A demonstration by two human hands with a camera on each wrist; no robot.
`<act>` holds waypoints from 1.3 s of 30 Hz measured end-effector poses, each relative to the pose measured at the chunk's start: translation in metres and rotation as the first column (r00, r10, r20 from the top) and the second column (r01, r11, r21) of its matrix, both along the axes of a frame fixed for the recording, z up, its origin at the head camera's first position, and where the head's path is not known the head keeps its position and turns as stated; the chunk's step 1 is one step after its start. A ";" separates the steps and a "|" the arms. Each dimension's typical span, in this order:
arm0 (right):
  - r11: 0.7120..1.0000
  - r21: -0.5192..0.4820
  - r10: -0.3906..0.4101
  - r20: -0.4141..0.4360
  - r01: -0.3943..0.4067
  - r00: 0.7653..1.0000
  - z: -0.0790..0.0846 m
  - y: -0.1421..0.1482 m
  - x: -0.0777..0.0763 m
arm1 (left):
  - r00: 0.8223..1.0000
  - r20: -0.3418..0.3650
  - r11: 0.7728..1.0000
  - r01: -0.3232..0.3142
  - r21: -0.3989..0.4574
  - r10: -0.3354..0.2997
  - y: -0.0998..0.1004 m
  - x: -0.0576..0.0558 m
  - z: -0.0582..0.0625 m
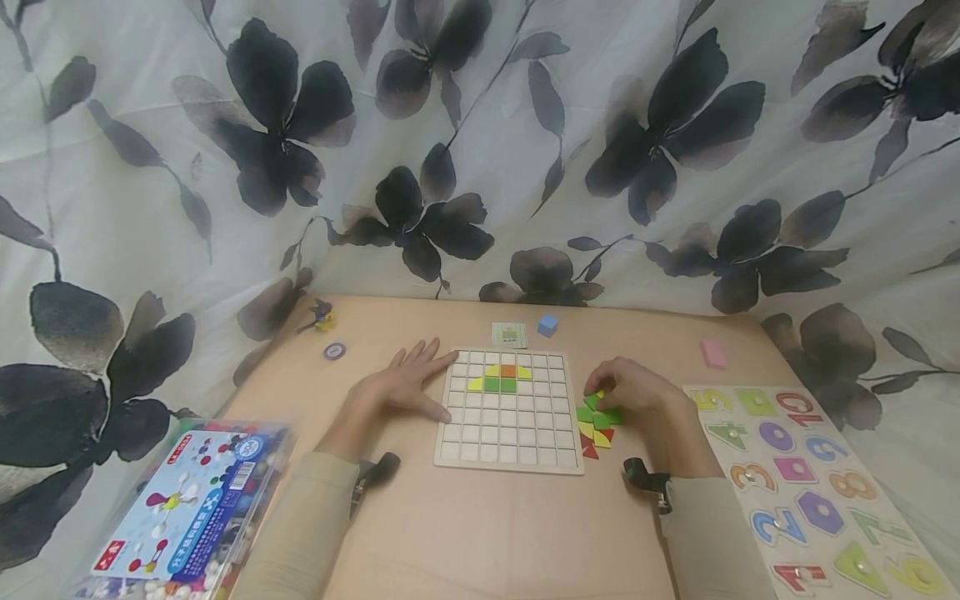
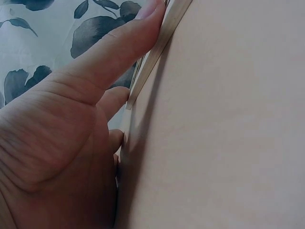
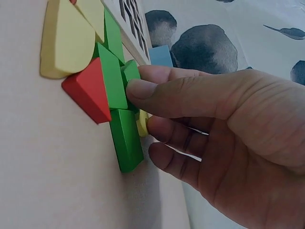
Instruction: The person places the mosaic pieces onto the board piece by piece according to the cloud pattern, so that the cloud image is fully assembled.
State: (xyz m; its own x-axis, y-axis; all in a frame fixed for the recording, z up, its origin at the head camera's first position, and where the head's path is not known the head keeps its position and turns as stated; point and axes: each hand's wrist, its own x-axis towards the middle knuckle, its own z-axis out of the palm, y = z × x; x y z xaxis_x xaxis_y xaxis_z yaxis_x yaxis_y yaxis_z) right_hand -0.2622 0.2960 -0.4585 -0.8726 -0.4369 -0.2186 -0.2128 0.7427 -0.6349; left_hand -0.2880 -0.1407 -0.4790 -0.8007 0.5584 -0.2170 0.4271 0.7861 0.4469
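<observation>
A pale wooden grid board [image 1: 506, 457] lies on the table, with two green squares [image 1: 500, 385], an orange square [image 1: 507, 371] and yellow pieces [image 1: 524, 372] set in its upper cells. My left hand [image 1: 393, 383] rests at the board's left edge, fingers spread, the thumb [image 2: 136, 40] touching the rim. Right of the board, my right hand [image 1: 633, 387] pinches a green block [image 3: 129, 78] between thumb and forefinger, over a small pile. That pile has more green blocks [image 3: 126, 140], a red triangle [image 3: 90, 90] and yellow pieces [image 3: 69, 40].
Behind the board are a pattern card [image 1: 509, 335] and a blue cube [image 1: 548, 325]. A pink block [image 1: 713, 354] and a number puzzle board [image 1: 817, 471] lie right. Left are a plastic box [image 1: 187, 508], a round disc [image 1: 334, 352] and a small figure [image 1: 323, 317]. A floral curtain [image 1: 480, 150] hangs behind.
</observation>
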 end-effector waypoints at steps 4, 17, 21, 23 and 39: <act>1.000 0.001 -0.020 0.019 0.020 1.000 -0.001 0.000 -0.001 | 1.000 -0.009 1.000 0.005 0.004 -0.005 -0.001 -0.001 -0.002; 0.996 -0.064 -0.059 -0.013 0.058 0.998 -0.004 -0.005 -0.001 | 1.000 -0.003 1.000 0.006 0.007 -0.006 -0.001 0.000 -0.003; 0.996 -0.075 -0.060 -0.031 0.058 0.998 -0.005 -0.008 -0.002 | 1.000 -0.006 1.000 0.008 0.000 -0.008 0.000 0.000 -0.002; 0.995 -0.077 -0.069 -0.029 0.067 0.997 -0.005 -0.009 -0.003 | 1.000 -0.006 1.000 0.007 -0.003 -0.007 -0.001 0.000 -0.001; 0.985 -0.113 -0.134 -0.034 0.129 0.990 0.000 -0.014 -0.002 | 1.000 -0.013 1.000 0.012 -0.010 -0.012 -0.001 0.000 -0.002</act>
